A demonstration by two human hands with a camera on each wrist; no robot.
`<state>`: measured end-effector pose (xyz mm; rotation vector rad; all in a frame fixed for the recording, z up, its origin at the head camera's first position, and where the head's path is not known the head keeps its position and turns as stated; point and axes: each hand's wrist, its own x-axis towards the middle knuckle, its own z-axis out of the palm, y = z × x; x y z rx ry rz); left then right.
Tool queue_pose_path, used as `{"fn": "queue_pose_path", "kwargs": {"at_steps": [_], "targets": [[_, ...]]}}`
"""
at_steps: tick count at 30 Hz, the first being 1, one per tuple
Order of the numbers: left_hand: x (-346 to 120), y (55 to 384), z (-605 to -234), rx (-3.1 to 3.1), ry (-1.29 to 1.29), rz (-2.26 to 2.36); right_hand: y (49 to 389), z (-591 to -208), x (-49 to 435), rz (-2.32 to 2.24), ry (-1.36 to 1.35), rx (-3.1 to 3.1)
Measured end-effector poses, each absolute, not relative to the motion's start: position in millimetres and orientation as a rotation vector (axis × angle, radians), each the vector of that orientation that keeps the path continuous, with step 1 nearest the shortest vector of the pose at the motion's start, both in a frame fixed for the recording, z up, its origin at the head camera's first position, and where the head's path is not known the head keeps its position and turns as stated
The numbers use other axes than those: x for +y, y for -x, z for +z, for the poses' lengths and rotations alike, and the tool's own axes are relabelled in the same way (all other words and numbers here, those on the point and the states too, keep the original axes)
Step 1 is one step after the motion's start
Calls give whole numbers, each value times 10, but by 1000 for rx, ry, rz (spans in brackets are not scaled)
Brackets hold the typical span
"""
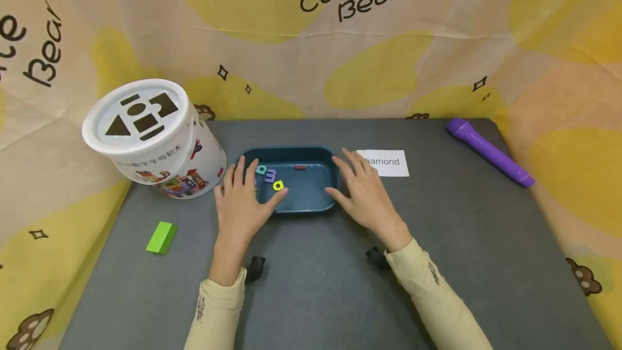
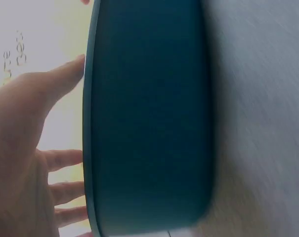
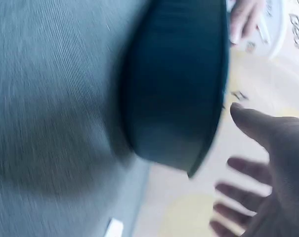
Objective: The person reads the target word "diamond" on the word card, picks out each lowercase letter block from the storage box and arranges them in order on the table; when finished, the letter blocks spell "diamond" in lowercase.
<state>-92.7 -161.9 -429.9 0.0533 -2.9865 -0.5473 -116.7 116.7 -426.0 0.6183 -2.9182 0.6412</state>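
Only head view shows letters point(image 1: 270, 176) in tray point(image 1: 311, 193); left hand point(image 1: 243, 209) seemingly touching.

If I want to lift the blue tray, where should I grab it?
Probably by the rim at both short ends of the blue tray: left hand from the left, right hand from the right. It's a long shape with raised walls, so holding both ends should balance it and keep the small pieces inside.
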Motion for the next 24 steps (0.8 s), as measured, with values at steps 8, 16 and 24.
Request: {"fn": "queue_pose_path", "kwargs": {"at_steps": [8,16,24], "targets": [[-1887,799,-4336,-3020,-172,-748,1271,-4355,732,744,-953,-2826],[-1985,773,-4403,-3088,-189,-861,1502,-4399,325,832,-990,-3053],[-1980,779,-4497,-3070,-191,-998,1686,-4550,-15,873,-1160,-3091]]}}
